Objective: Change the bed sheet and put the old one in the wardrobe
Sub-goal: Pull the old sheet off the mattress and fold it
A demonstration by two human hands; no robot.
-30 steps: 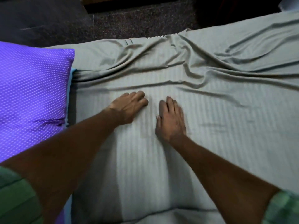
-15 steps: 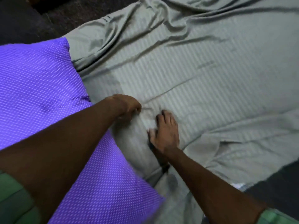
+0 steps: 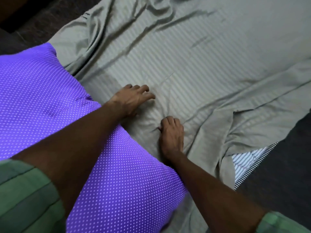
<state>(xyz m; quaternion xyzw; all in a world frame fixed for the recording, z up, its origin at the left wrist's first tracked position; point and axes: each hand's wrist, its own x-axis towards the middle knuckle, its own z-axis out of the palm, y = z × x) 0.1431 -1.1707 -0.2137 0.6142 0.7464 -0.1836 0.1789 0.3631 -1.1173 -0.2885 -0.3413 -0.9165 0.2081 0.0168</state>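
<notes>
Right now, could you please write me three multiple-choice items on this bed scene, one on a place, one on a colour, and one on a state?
1. Where does the pillow lie relative to the hands?
A. to their left
B. to their right
C. beyond them

2. What colour is the pillow?
A. plain red
B. purple with white dots
C. yellow check

3. How does the sheet lie?
A. folded in a stack
B. spread, with wrinkles
C. rolled into a ball

Answers:
1 A, as the pillow fills the left side, beside the left hand and right hand.
2 B, as its cover is purple with small white dots.
3 B, as the grey-green sheet covers the bed with creases.
</notes>
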